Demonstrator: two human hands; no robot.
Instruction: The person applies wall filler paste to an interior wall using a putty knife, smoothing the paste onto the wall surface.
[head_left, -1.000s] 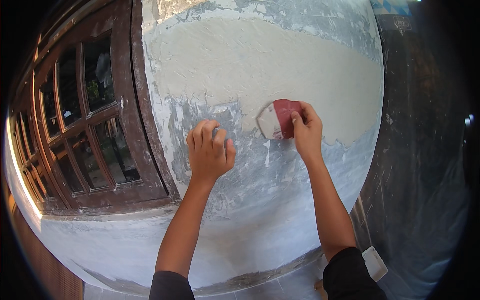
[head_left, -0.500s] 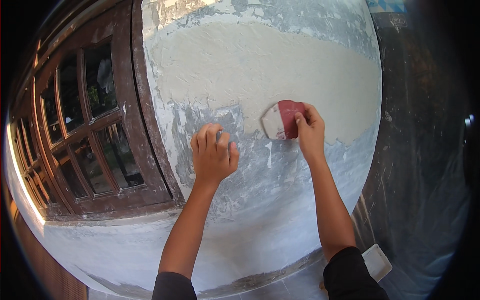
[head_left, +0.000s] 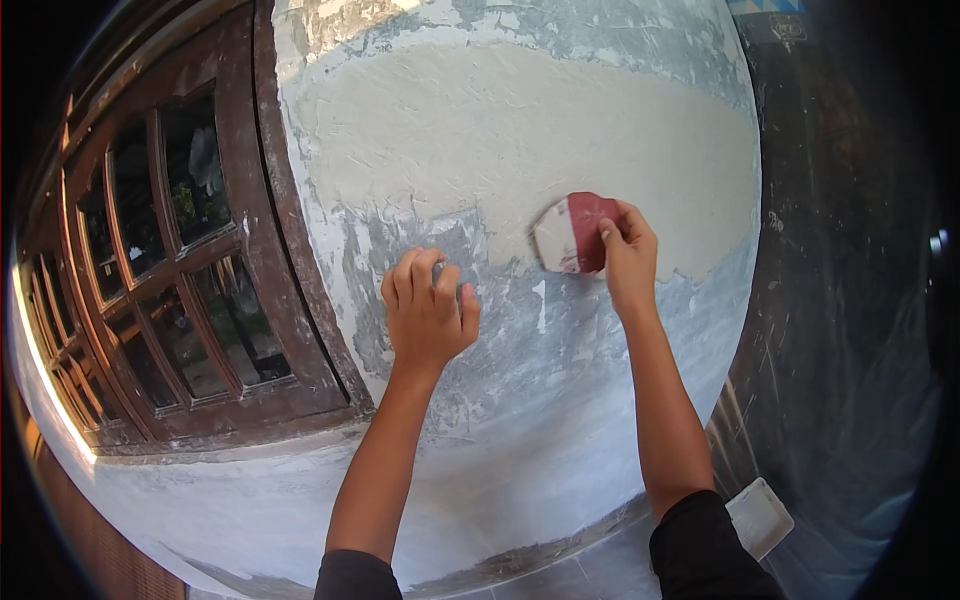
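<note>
My right hand (head_left: 628, 255) grips a flat red spreader (head_left: 588, 220), its lower-left part smeared pale, against the wall at the lower edge of a cream plaster patch (head_left: 520, 120). The spreader's thin edge faces down-left. My left hand (head_left: 425, 310) is to the left of it, fingers apart and bent over the grey, patchily coated part of the wall (head_left: 510, 340); it holds nothing visible, and whether its fingertips touch the surface is hard to tell.
A brown wooden window (head_left: 235, 330) with small glass panes fills the left side, over a pale sill. Dark plastic sheeting (head_left: 840, 300) hangs at the right. A white rectangular tray (head_left: 762, 510) lies at the lower right, partly behind my right sleeve, on a grey tiled floor (head_left: 570, 580).
My right hand with the spreader has moved to the right and, lately, a little upward along the plaster. My left hand has shifted slightly right and down in the view, keeping its bent shape.
</note>
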